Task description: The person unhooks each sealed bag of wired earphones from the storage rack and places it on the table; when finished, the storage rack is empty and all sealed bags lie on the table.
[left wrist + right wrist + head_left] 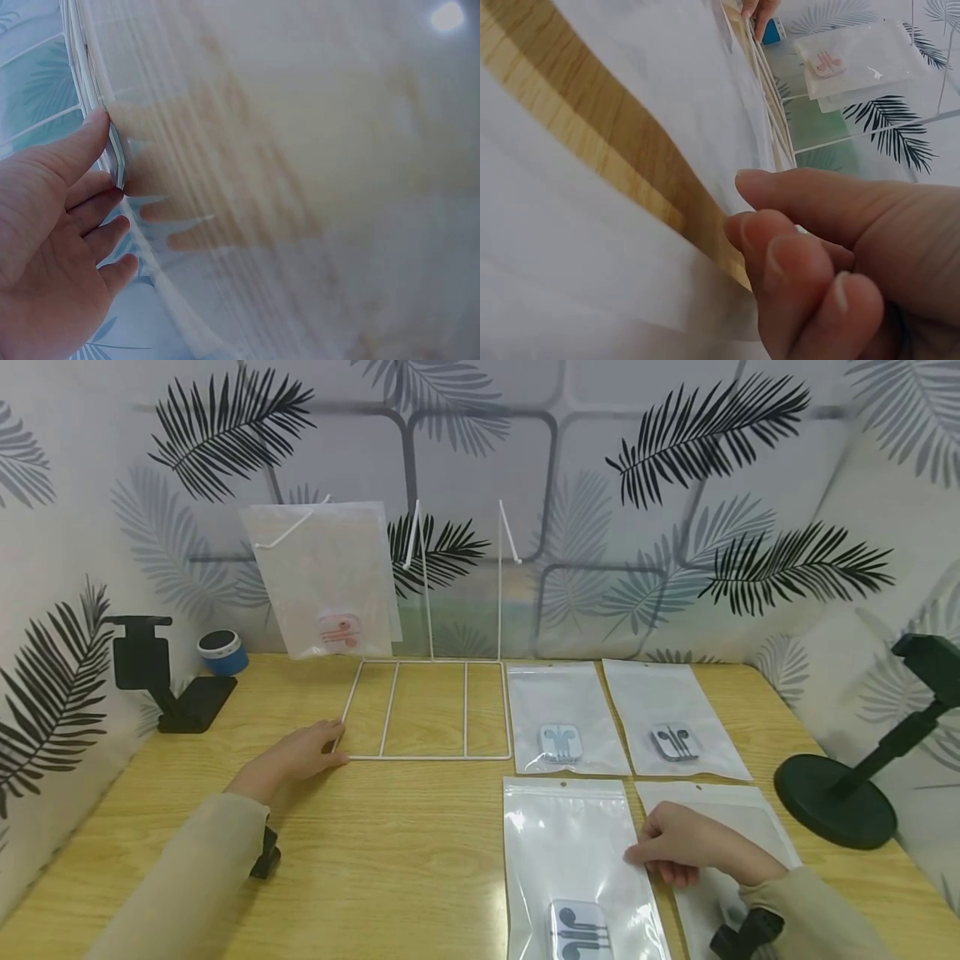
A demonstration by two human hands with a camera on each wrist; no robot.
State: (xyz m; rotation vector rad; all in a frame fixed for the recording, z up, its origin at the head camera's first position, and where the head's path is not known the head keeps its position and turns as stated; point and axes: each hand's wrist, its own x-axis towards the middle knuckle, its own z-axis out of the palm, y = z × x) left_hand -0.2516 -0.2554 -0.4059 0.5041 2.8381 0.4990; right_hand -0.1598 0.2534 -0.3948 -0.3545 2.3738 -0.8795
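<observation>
Your left hand [296, 760] pinches the left side of the white wire rack [430, 758], thumb on one side of the rod and forefinger on the other, the remaining fingers loosely bent beneath. Your right hand [697, 843] is drawn in at the right edge of the front-left bag [577, 852], with thumb and forefinger pinching the plastic and the other fingers curled under your palm. That bag lies flat on the desk [405, 860], and the white earphone case [579, 931] inside it sits toward the edge nearest you.

Just beside it, partly beneath your right hand and sleeve, lies the front-right bag [742, 818]; you can't make out its contents clearly. Behind these two you have the back-left bag [558, 693], with pale blue earphones inside, and the back-right bag [660, 693], with dark ones.

The rack's base rests on the desk to the left of the bags, its uprights rising at the back. On its left hook you have the hanging bag [322, 568], showing reddish earphones near its bottom. Farther left stand a blue cylinder [225, 662] and a black stand [142, 660]; at your far right is a round-based stand [832, 802], in front of the leaf-patterned wall [480, 477]
</observation>
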